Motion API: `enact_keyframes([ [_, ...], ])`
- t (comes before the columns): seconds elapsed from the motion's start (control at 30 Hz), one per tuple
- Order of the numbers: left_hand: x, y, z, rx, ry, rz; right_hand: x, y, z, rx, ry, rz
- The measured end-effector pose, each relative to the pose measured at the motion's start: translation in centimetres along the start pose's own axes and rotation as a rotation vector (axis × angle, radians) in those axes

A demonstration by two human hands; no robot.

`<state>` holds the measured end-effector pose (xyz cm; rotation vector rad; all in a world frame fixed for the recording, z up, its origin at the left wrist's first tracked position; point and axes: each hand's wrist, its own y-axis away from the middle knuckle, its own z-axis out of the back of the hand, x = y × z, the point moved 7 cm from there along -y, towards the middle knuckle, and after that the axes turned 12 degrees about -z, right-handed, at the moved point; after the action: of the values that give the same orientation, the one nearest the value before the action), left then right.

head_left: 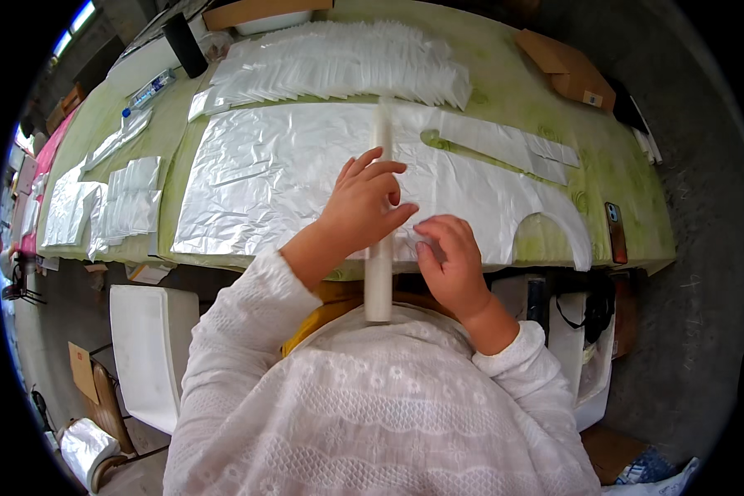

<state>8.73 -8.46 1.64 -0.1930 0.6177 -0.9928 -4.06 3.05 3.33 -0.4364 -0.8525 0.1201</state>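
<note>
A large thin white plastic bag [256, 190] lies flat on the table, its two handle strips at the right. Across it, pointing toward me, rests a pale round tube [379, 285] whose near end juts past the table edge to my body. My left hand [357, 202] hovers over the tube with its fingers apart and bent, holding nothing I can see. Just right of the tube is my right hand [455, 260], fingers curved and thumb apart, also without anything visible in it. The left hand hides part of the tube.
Folded clear plastic pieces [339, 62] overlap in a long row at the back. More folded bags [128, 202] lie at the left, near a water bottle [149, 89] and a black cylinder [184, 45]. A phone [616, 233] and a cardboard box [566, 70] are at the right.
</note>
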Motion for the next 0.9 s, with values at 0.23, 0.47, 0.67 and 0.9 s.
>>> enact_keyframes([
  [0.23, 1.7, 4.9, 1.8, -0.141, 0.155, 0.057, -4.0, -5.8, -5.6, 0.08, 0.481, -0.076],
  [0.47, 1.7, 5.5, 2.9, -0.167, 0.09, 0.07, -12.7, -14.9, -3.2, 0.098, 0.848, -0.586],
  [0.67, 1.4, 5.1, 2.8, -0.191, 0.103, 0.037, -29.7, -9.7, 18.2, 0.016, 1.002, -1.253],
  [0.9, 1.5, 5.4, 2.7, -0.2, 0.099, 0.045, -24.6, -6.6, 18.9, -0.477, 0.907, -0.552],
])
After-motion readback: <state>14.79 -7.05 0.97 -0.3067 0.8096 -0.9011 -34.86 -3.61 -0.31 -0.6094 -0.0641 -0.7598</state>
